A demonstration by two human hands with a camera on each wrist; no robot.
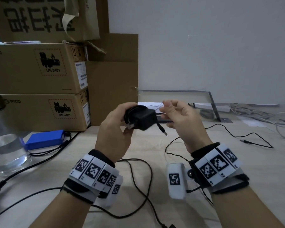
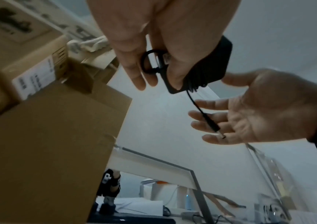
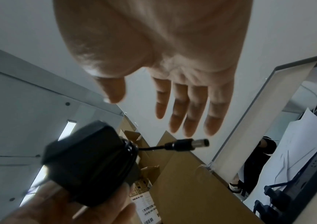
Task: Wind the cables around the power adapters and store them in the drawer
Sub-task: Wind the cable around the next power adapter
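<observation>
My left hand (image 1: 115,129) grips a black power adapter (image 1: 143,119) above the table, its thin black cable wound around the body and its prongs pointing toward me. A short tail ends in a barrel plug (image 1: 162,130) that hangs free under the adapter. My right hand (image 1: 179,116) hovers just right of it, fingers relaxed and holding nothing. The left wrist view shows the adapter (image 2: 211,60) and the plug (image 2: 213,127) in front of the open right palm (image 2: 249,118). The right wrist view shows the adapter (image 3: 88,163) and plug (image 3: 188,144). No drawer is in view.
Another loose thin cable with a barrel plug (image 1: 244,141) lies on the table at right, and thicker black cables (image 1: 138,178) loop below my wrists. A blue battery pack (image 1: 44,139), a glass jar (image 1: 5,148) and stacked cardboard boxes (image 1: 39,68) fill the left.
</observation>
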